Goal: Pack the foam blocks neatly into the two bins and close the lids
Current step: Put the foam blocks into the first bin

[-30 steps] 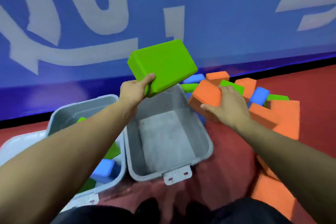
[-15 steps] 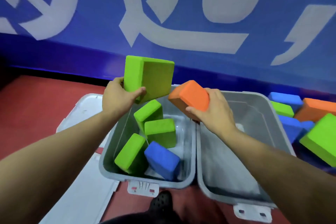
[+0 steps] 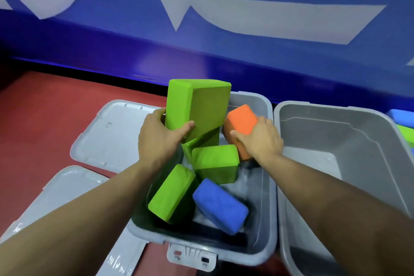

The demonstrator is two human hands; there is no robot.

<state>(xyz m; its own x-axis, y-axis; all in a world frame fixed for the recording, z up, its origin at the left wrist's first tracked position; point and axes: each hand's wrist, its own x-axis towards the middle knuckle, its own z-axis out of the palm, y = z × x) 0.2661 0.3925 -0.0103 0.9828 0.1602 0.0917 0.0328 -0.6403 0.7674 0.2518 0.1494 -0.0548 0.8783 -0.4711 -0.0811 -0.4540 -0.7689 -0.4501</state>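
- Blue wall (image 3: 246, 56) with big pale lettering, 12 o'clock, full width.
- Red floor (image 3: 44, 107), 9 o'clock side, under everything.
- 2 grey bins, side by side, both open. Left bin (image 3: 267, 208) at centre / 6 o'clock, holds blocks. Right bin (image 3: 349, 141) at 3 o'clock, just beside the left one; no blocks visible in the part shown.
- 2 grey lids flat on the floor: far lid (image 3: 107, 136) at 9 o'clock, touching the left bin's side; near lid (image 3: 56, 192) at 8 o'clock, partly under the left forearm.
- Green blocks, 4 at the left bin: big green block (image 3: 201, 105) held over the bin's 11 o'clock corner, tilted; one mostly hidden green block (image 3: 208, 139) right below it; middle green block (image 3: 216, 162) at bin centre; low green block (image 3: 172, 192) leaning at the bin's 8 o'clock.
- 1 blue block (image 3: 220, 205) in the bin at 6 o'clock, touching the low green one.
- 1 orange block (image 3: 240, 123) over the bin's 1 o'clock side.
- More blocks at the 3 o'clock frame edge past the right bin: blue (image 3: 403, 116), green (image 3: 406, 132); cropped, count unclear.
- Left hand (image 3: 159, 136): fingers and thumb curled round the big green block's lower end, firm hold.
- Right hand (image 3: 259, 139): wrapped over the orange block from its near side, gripping.
- 1 white latch tab (image 3: 191, 256) on the left bin's front, 6 o'clock.
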